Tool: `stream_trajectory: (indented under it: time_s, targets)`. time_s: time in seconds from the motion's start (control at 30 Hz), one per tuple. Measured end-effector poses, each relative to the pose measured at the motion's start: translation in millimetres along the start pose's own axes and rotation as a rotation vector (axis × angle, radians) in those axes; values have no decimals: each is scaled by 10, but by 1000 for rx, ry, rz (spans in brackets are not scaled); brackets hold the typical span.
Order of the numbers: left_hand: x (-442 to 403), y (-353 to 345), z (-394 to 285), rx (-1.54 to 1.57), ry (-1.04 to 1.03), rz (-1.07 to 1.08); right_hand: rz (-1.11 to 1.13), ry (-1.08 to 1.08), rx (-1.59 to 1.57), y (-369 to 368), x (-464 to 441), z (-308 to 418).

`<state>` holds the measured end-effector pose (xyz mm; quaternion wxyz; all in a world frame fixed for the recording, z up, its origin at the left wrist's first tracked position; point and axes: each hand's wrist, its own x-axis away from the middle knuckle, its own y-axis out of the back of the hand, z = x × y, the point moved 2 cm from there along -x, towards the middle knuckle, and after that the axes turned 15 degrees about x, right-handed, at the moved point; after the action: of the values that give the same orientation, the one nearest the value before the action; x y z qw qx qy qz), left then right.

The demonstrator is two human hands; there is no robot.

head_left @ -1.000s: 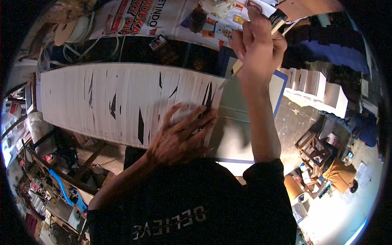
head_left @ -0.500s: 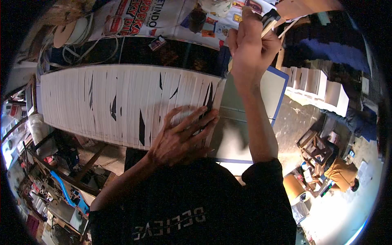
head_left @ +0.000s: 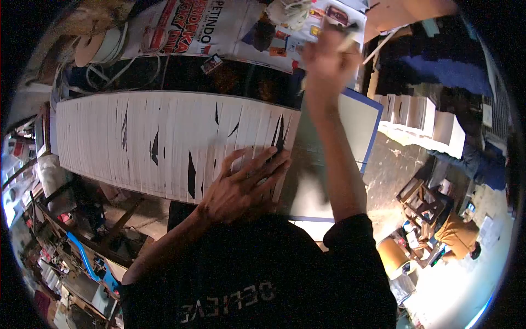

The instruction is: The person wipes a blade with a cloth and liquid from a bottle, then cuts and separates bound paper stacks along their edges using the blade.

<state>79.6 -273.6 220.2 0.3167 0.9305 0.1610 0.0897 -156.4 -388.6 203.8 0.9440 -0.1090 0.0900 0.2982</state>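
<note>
A long row of white paper blocks (head_left: pixel 137 142) stands packed together in front of me, thin dark gaps showing between some of them. My left hand (head_left: pixel 244 178) lies on the right end of this row, fingers stretched out and slightly apart. Above the grey-green board (head_left: pixel 353 126) with a blue edge, my right hand (head_left: pixel 329 63) is raised and smeared by motion. Its fingers are closed around a stick-like tool (head_left: pixel 349 41) with a pale shaft and a dark end. The blur hides the tool's exact kind.
A printed banner (head_left: pixel 189 27) covers the far side, with a small card (head_left: pixel 211 64) near it. A spool of pale strap (head_left: pixel 107 44) sits at far left. More paper stacks (head_left: pixel 419 118) stand at right. A person in an orange top (head_left: pixel 457 236) is beyond.
My right hand has moved a little left and downward with the tool and is more blurred now. My left hand stays on the paper blocks. The whole view has shifted slightly.
</note>
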Motion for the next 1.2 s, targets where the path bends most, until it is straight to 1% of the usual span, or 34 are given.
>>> stream_trajectory:
  time_s: [0.03,0.07,0.13,0.17,0.23,0.37,0.43,0.53,0.67,0.73,0.83,0.87,0.93,0.97,1.0,1.07,1.1,1.13,1.2]
  targets:
    - [47,-44,23,37,9,-43,104,-138,-376,93,-121,99]
    - [94,-59,35,41,26,-45,98,6,-13,97,-179,381]
    - [119,-42,91,1,31,-180,107,-75,-20,-23,-6,806]
    - [77,-38,115,33,-94,-255,108,-73,-19,-10,28,781]
    - [70,-30,107,-2,-65,-236,312,-100,-153,-13,110,676]
    - [64,-31,91,-58,10,-187,331,-149,-84,-21,164,608]
    - [50,-9,54,-52,33,-178,261,-194,20,-41,223,616]
    - [42,-12,41,-62,54,-173,292,-221,-38,-84,224,628]
    - [44,-13,66,-80,39,-186,310,-221,-16,-133,250,646]
    - [46,-25,72,-66,51,-181,373,-77,-41,-123,207,558]
    - [31,-2,51,-46,66,-172,420,-89,-13,-115,195,544]
    - [28,9,40,-39,69,-167,419,-90,-11,-149,230,514]
    - [28,-1,50,-53,63,-174,220,13,189,-217,308,399]
    - [35,-8,58,-67,58,-181,316,41,163,-228,290,367]
    - [43,-20,71,-68,57,-180,315,42,162,-238,266,337]
    - [46,-24,94,-81,3,-226,251,394,169,-277,232,409]
    - [44,-21,92,-81,3,-226,268,262,350,-224,239,513]
    - [37,-15,81,-70,22,-210,267,260,352,-217,237,514]
    - [34,2,61,-57,40,-192,289,174,323,-208,232,503]
